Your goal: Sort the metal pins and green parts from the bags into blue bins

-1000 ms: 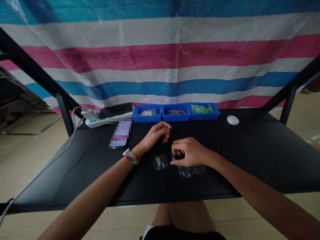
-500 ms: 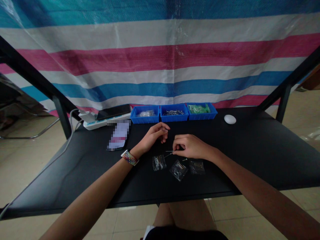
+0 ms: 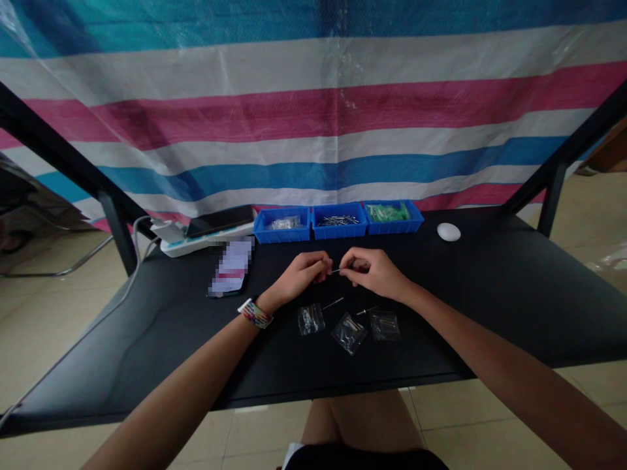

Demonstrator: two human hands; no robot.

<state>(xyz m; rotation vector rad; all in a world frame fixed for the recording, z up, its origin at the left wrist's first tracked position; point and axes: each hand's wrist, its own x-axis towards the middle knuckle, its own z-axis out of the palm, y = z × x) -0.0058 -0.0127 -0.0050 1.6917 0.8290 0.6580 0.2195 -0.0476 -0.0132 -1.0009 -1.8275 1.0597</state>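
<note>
My left hand (image 3: 302,275) and my right hand (image 3: 368,270) meet above the middle of the black table (image 3: 490,307), fingers pinched. A thin metal pin (image 3: 336,271) spans the gap between their fingertips. I cannot tell whether the left hand grips anything besides that pin. Below the hands lie three small clear plastic bags (image 3: 349,331) with small parts inside, and two loose pins (image 3: 334,303) rest on the table beside them. A colourful band sits on my left wrist (image 3: 255,313).
Three blue bins (image 3: 339,220) stand at the table's back edge, holding clear bags, metal pins and green parts. A white power strip (image 3: 196,239) with a phone on it lies back left, a blurred card (image 3: 229,274) nearby, a white round object (image 3: 448,232) back right.
My right hand lifted off the bags with a pin and moved up and left to meet my left hand. The bags it covered now show, along with loose pins.
</note>
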